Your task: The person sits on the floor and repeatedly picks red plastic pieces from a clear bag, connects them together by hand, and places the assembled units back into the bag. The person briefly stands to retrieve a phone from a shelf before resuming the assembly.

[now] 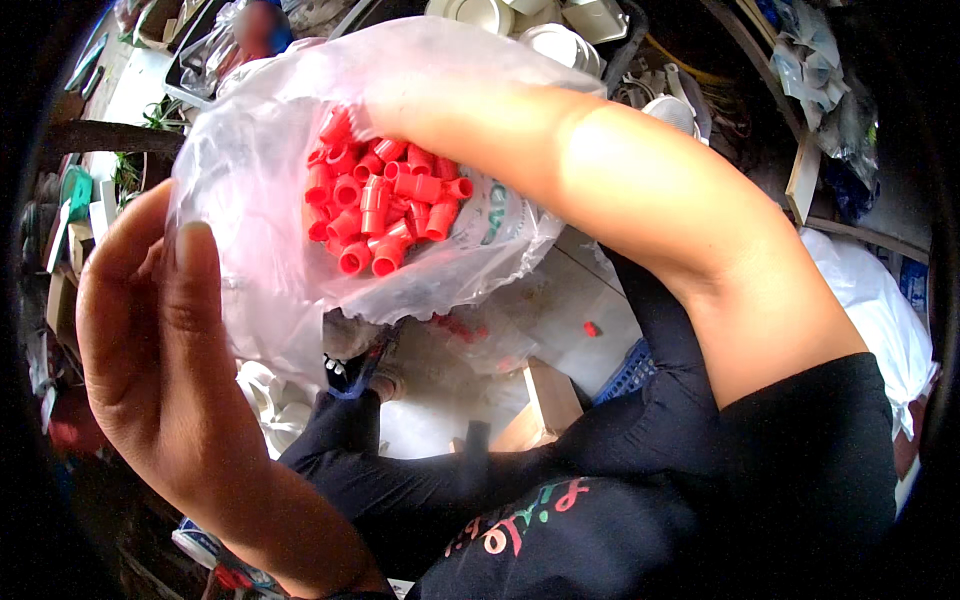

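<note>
A large clear plastic bag (260, 140) hangs with its mouth toward me. My left hand (165, 300) pinches the bag's left edge between thumb and fingers. Inside lies a heap of short red plastic tubes (375, 205) with hollow, stepped ends like pipe fittings. My right forearm (520, 130) crosses the bag's mouth from the right and reaches in above the heap. The right hand is blurred and mostly hidden at the bag's far side, so its fingers do not show.
Below the bag are my legs in dark trousers, a wooden block (550, 400) and a blue plastic basket (628, 372). A loose red piece (590, 328) lies on the pale floor. White round containers (560, 48) stand beyond the bag. A white sack (870, 310) sits at the right.
</note>
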`<state>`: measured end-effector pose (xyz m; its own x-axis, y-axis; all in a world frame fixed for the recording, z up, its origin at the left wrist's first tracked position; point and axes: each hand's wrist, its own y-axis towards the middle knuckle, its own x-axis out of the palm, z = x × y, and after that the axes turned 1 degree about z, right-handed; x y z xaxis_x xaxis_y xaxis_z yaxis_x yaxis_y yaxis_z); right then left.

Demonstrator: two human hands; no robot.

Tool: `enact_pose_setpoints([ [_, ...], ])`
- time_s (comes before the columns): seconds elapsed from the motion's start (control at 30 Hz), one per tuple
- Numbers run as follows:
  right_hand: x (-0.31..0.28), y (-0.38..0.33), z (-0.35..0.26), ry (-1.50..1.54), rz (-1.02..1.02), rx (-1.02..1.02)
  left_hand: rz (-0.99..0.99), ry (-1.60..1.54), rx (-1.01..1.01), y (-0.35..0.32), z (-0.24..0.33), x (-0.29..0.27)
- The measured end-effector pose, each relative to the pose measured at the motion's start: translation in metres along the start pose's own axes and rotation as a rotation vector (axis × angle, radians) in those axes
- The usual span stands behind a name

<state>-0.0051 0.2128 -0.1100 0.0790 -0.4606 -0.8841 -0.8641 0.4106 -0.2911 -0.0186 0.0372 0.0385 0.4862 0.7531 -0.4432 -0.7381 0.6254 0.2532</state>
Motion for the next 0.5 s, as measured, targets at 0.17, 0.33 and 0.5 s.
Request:
enact_pose_setpoints([
  [0.17,0.009,0.025,-0.005,0.060,-0.015,-0.010,0.037,0.071,0.038,0.005,0.000,-0.002],
  [0.33,0.006,0.027,-0.003,0.177,-0.027,0.022,0.025,0.068,0.025,0.006,0.007,-0.004],
  [0.5,0.004,-0.016,-0.066,0.470,0.005,0.190,-0.012,0.052,-0.001,0.008,0.003,-0.012],
])
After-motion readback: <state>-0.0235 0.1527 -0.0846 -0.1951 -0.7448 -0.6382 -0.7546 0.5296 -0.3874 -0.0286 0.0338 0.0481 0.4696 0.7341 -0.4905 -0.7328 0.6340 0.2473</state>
